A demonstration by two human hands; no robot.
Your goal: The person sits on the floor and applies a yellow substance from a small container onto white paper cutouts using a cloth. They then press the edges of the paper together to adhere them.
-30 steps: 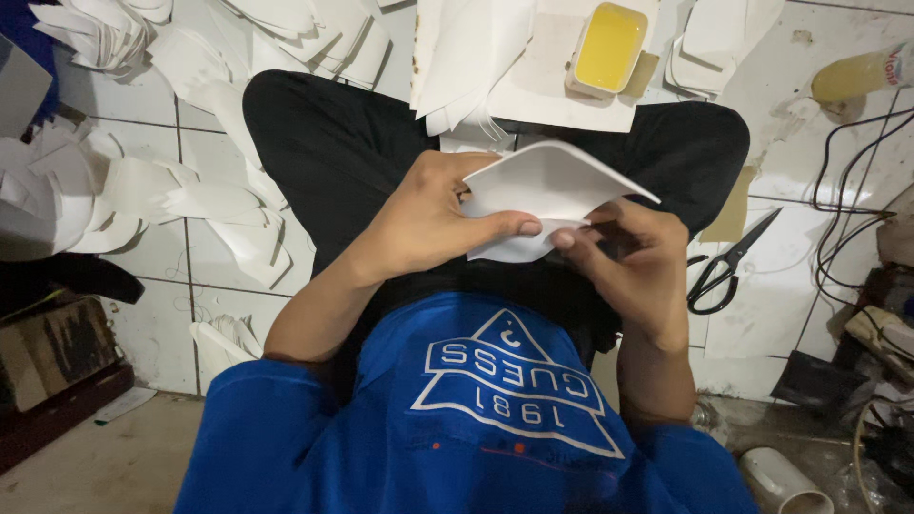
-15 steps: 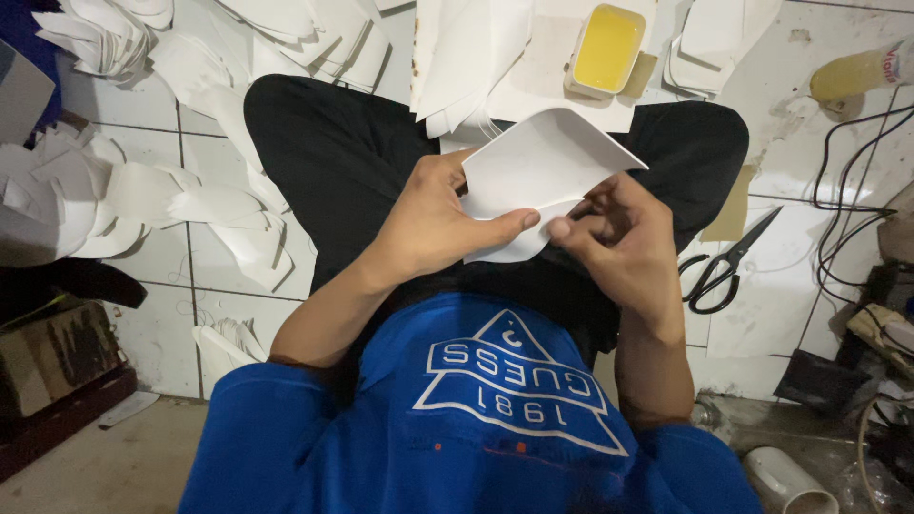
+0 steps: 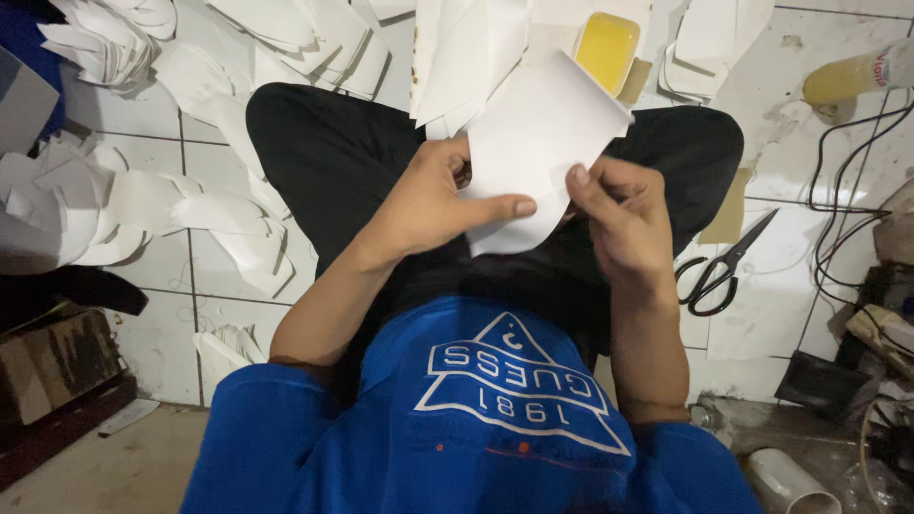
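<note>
Holding a white paper sheet (image 3: 543,143) up above your lap, you pinch it from both sides: your left hand (image 3: 433,205) has its thumb flat across the lower front with the other fingers behind, and your right hand (image 3: 619,224) clamps the lower right edge between thumb and fingers. The sheet curls, and its back is hidden, as are the fingers behind it. It also covers part of the yellow tray (image 3: 606,49) on the tiled floor (image 3: 771,286). Black scissors (image 3: 721,266) lie on the floor just right of your knee, with white paper cutouts (image 3: 114,205) heaped toward the left edge, some cut off. Compared with a second ago, the sheet is raised higher and turned more upright.
</note>
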